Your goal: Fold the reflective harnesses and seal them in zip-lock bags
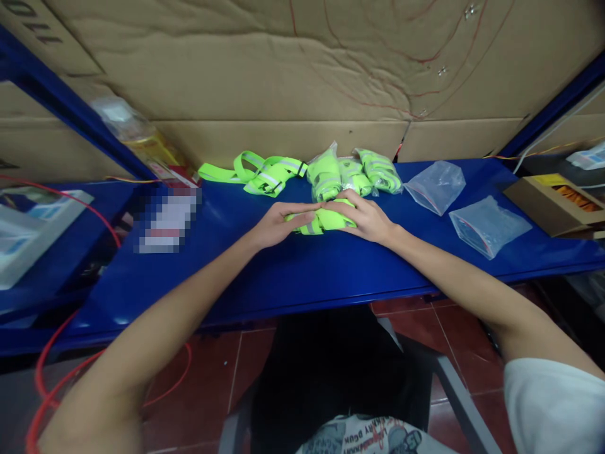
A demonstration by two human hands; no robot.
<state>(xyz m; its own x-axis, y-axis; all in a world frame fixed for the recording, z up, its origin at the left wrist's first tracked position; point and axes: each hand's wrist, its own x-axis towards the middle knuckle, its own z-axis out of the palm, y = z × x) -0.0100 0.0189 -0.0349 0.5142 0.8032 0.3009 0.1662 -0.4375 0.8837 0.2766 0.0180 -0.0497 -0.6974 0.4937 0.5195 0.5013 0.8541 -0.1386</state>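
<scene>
A folded bundle of neon yellow-green reflective strap (326,221) lies on the blue shelf in front of me. My left hand (281,222) grips its left end, thumb along the near side and fingers over the top. From the right, my right hand (366,217) wraps its fingers over the other end. Just behind the bundle sit several clear bags packed with the same strap (325,173). A loose, looped reflective strap (265,173) with black buckles is spread out to their left.
Two clear zip bags (437,187) lie on the blue shelf (302,277) at right, near an open cardboard box (558,205). At left, a bottle of yellow liquid (146,135) stands by the post. Cardboard (283,75) backs the shelf; a red cable (42,378) hangs at lower left.
</scene>
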